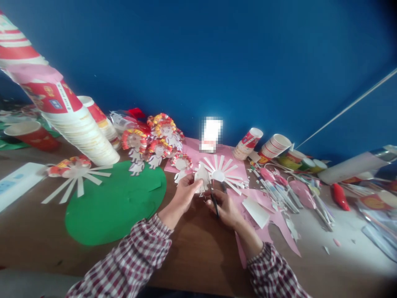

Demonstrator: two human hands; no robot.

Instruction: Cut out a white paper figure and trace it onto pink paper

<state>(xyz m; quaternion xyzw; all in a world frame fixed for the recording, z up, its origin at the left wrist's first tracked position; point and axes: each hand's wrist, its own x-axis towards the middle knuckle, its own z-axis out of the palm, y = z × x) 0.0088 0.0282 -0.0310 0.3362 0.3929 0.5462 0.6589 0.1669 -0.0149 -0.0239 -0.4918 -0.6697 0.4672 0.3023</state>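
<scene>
My left hand (186, 193) pinches a small white paper cutout (202, 176) between thumb and fingers. Close beside it, my right hand (227, 207) is closed around scissors (215, 203) with dark handles, their blades pointing up by the cutout's right edge. Just beyond the hands lies a white paper cup (218, 176) slit into strips that fan outward. A small lion-like paper figure with a patterned frill (181, 162) rests behind my left hand. Whether the blades touch the paper I cannot tell.
A tall leaning stack of paper cups (83, 124) stands at left, near a green paper sheet (114, 207) and another fanned cup (77, 178). Several finished paper lions (161, 136) stand behind. Pink paper (259, 198), scraps, shorter cup stacks (274, 147) and a red object (340, 197) lie rightward. A blue wall (198, 62) rises behind.
</scene>
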